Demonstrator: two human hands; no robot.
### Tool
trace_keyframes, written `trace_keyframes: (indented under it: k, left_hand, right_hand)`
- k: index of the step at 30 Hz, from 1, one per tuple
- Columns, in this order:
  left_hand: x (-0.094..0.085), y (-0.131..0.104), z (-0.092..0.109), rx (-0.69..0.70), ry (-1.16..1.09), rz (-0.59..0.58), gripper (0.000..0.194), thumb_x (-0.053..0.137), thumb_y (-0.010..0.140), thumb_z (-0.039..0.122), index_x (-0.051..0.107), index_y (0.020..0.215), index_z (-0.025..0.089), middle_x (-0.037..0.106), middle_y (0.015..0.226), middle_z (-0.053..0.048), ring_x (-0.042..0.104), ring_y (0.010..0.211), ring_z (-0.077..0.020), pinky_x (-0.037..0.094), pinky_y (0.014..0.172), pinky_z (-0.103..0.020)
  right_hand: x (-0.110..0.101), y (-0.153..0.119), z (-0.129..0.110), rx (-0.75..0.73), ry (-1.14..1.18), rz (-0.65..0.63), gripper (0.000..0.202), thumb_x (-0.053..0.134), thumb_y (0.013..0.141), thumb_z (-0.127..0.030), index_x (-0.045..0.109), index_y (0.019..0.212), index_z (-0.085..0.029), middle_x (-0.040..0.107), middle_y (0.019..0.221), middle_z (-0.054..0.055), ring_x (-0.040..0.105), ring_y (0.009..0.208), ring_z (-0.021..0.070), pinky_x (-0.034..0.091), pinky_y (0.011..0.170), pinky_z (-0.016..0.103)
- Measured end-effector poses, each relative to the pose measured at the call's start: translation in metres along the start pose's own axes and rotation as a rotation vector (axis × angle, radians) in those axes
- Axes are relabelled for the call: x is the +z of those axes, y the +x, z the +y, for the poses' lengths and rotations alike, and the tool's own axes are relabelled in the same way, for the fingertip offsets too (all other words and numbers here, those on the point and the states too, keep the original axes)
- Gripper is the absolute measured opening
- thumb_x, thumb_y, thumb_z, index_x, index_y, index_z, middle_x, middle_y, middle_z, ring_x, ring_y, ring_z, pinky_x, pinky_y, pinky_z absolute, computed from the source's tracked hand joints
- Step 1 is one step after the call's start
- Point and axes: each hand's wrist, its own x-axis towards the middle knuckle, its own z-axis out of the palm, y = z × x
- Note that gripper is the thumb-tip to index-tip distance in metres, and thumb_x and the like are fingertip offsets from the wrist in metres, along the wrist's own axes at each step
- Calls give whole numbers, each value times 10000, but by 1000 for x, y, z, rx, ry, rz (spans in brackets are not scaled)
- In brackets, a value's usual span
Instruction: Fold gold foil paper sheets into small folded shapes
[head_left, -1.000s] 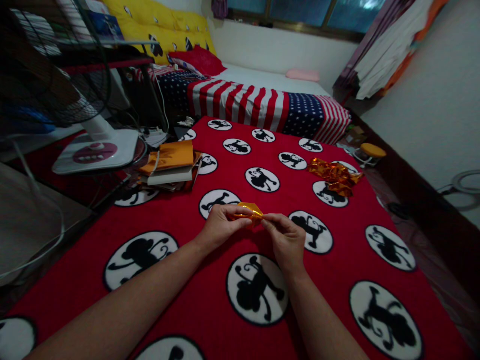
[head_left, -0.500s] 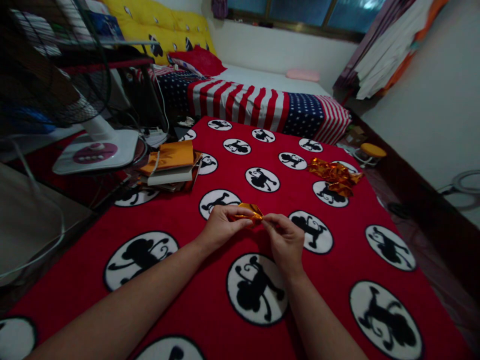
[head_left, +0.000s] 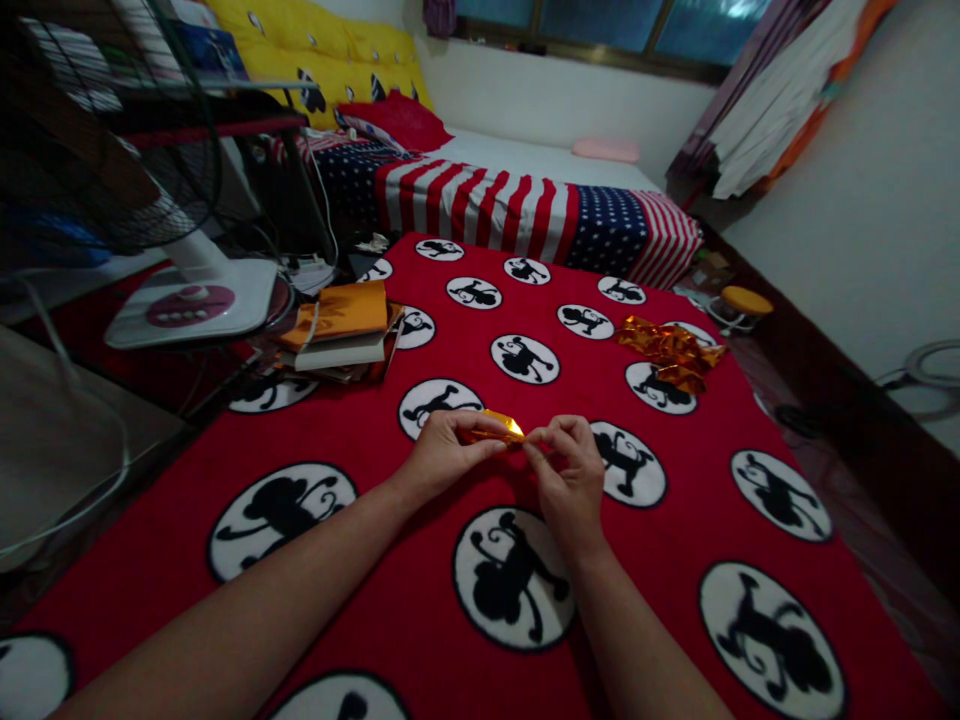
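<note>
A small piece of shiny gold foil paper [head_left: 507, 424], folded narrow, is held above the red cloth [head_left: 480, 385] with its black figures in white circles. My left hand [head_left: 450, 445] grips the foil's left part between thumb and fingers, hiding some of it. At the foil's right end, my right hand [head_left: 566, 475] pinches with thumb and index finger. Farther off on the right side of the cloth lies a heap of folded gold foil pieces [head_left: 667, 348].
On the cloth's left edge sits a stack of orange and white paper [head_left: 345, 320]. Beside it stands a fan with a white base [head_left: 202, 300]. A bed with a striped, starred cover [head_left: 480, 205] is at the back, and a yellow-topped stool [head_left: 746, 300] at the right.
The foil's upper flap looks lower and flatter, and its surface now catches bright light. My right hand's fingers have shifted slightly upward and left; my left hand is almost still.
</note>
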Motion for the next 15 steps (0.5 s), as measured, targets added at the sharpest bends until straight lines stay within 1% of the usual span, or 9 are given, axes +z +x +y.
trace_keyframes:
  k: [2,5,8,11,13,15]
  left_hand:
    - [0,0,-1,20,-7,-25,172,758,701,212,763,866,161,756,905,-80,697,807,-185,547,737,-267]
    - [0,0,-2,68,39,-8,246,762,713,247,749,946,168,732,950,-87,684,836,-188,549,740,-281]
    - [-2,-1,-3,213,223,58,274,781,702,263,753,970,212,666,1053,-86,635,959,-202,529,800,-310]
    - [-4,-1,-3,382,410,93,208,766,730,272,762,938,256,620,1124,-72,578,1048,-207,477,889,-347]
    - [-5,0,-2,461,496,78,167,737,766,304,762,928,271,640,1081,-61,571,1022,-202,448,895,-362]
    - [-5,-1,-2,510,576,65,150,708,795,335,762,923,281,672,997,-48,568,976,-198,418,886,-369]
  right_hand:
    - [0,0,1,-11,-24,1,87,602,830,-163,648,779,-216,498,872,19,518,836,177,442,727,307]
    - [-1,-1,2,-33,-54,18,79,603,819,-149,634,784,-213,496,867,15,514,844,180,429,751,315]
    - [0,-1,1,-35,-63,10,80,597,823,-146,622,783,-211,494,867,15,511,848,180,421,751,314]
    - [0,-1,0,-36,-71,-8,84,589,834,-158,616,776,-212,496,866,16,512,848,182,415,761,320]
    - [0,-1,-2,-46,-72,-13,83,588,837,-167,612,774,-214,498,862,16,514,846,184,413,773,326]
    - [0,-2,-3,-61,-68,-17,83,585,841,-174,608,772,-215,499,858,16,514,846,185,414,779,330]
